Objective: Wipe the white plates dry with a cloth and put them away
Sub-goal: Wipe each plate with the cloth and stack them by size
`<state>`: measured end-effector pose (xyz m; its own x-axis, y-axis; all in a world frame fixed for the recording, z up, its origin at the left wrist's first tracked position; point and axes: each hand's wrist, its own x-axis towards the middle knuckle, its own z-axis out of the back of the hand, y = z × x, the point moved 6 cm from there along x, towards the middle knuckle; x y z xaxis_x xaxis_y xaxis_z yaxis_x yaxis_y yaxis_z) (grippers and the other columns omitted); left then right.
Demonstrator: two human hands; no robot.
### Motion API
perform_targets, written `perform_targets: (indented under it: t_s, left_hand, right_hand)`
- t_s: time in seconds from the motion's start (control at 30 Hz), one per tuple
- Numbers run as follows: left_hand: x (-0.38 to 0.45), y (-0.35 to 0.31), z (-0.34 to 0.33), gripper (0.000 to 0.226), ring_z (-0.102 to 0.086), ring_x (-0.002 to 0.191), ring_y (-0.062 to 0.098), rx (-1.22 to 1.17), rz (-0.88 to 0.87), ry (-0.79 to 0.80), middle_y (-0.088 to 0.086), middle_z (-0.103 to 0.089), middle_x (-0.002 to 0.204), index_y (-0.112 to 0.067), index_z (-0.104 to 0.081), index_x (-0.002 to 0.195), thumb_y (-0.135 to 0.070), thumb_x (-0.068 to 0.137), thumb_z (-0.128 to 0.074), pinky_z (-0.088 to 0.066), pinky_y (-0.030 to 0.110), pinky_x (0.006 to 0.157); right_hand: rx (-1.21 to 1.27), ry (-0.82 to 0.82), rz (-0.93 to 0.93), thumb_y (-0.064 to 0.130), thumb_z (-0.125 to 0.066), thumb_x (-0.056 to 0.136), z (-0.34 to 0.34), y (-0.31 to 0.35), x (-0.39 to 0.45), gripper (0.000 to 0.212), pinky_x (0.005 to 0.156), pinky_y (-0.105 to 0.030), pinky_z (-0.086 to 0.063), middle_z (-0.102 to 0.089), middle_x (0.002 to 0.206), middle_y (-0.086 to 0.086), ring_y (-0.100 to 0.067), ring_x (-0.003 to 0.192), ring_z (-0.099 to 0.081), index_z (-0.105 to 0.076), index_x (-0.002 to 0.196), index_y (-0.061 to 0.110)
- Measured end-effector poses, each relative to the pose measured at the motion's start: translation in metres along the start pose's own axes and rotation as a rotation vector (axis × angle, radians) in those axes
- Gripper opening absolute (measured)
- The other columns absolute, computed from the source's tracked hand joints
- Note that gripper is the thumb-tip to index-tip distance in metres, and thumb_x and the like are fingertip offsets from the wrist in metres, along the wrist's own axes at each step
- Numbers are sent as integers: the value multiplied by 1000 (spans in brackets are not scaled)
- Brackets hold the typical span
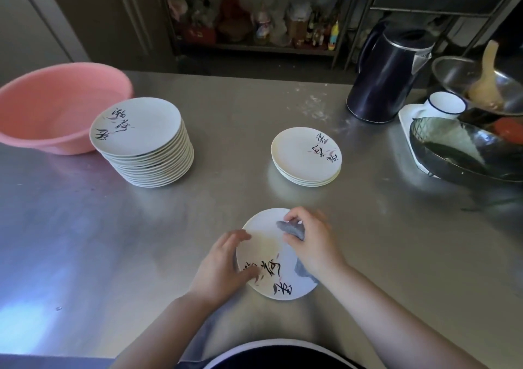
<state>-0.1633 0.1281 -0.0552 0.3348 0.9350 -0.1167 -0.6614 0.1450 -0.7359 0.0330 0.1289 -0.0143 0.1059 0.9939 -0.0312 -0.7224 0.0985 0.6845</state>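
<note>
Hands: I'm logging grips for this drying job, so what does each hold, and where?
Left hand grips the plate by its left rim. Right hand holds the grey cloth bunched, pressing it onto the plate.

Both forearms are bare, with no sleeves, watch or rings visible. The left hand (223,266) and right hand (311,244) wear no gloves. A dark garment (283,357) with a pale edge covers the torso.
</note>
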Motion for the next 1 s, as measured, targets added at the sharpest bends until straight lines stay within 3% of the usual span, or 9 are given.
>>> perform_targets:
  t_s: [0.13,0.2,0.33,0.43,0.57,0.67,0.8,0.87,1.0]
  left_hand:
    - [5,2,-16,125,-7,142,-5,61,-38,204,-21,-14,151,-19,-27,153,-74,48,-66,-3,7,111]
    - [7,6,-19,136,5,144,-5,105,-37,241,-19,-3,155,-20,-14,156,-81,43,-58,3,8,112]
    - [8,5,-21,138,11,142,-6,125,-39,268,-21,8,154,-22,-3,157,-82,42,-53,7,5,109]
    - [8,3,-22,138,12,143,-5,139,-40,253,-20,9,156,-22,0,156,-83,43,-50,9,4,108]
    - [8,3,-21,141,11,143,-3,126,-43,243,-18,8,155,-20,-4,156,-87,43,-54,11,0,105]
    - [10,4,-21,150,11,143,-2,139,-46,253,-19,10,153,-18,-4,157,-92,38,-57,11,-1,103]
    - [10,4,-21,140,10,143,-5,132,-36,239,-23,11,152,-23,-1,156,-72,47,-74,8,2,105]
    - [9,4,-22,134,12,140,-7,136,-38,233,-23,11,151,-23,0,156,-58,58,-85,10,3,105]
    - [9,4,-19,134,13,138,-9,189,-47,208,-26,16,149,-25,1,156,-67,56,-78,0,12,114]
  right_hand:
    - [-196,218,82,33,-69,86,-35,-4,-7,29,92,-26,-36,-59,113,12,-14,112,-46,-59,111,23]
    - [-252,206,90,35,-62,90,-35,-9,-10,31,95,-23,-35,-58,120,12,-14,117,-45,-59,120,25]
    - [-345,146,70,33,-53,96,-31,-18,-8,29,89,-28,-44,-58,121,12,-14,117,-46,-61,124,30]
    - [-336,65,131,21,-58,93,-41,-8,-2,23,80,-34,-48,-64,113,7,-22,108,-53,-70,112,24]
    - [-325,223,318,18,-54,88,-65,8,-15,19,72,-41,-52,-63,101,5,-23,98,-53,-71,95,19]
    - [-321,281,384,17,-60,78,-50,-2,-30,16,61,-31,-52,-61,87,7,-20,84,-57,-74,85,22]
    - [-465,235,118,21,-56,92,-18,-34,-7,23,80,-30,-43,-58,111,5,-19,109,-53,-71,109,24]
    - [-545,237,49,22,-56,92,-19,-36,2,20,80,-31,-43,-55,113,3,-19,111,-52,-69,109,20]
    - [-479,264,-13,19,-56,93,-23,-37,3,21,79,-30,-45,-54,114,5,-18,110,-53,-67,111,18]
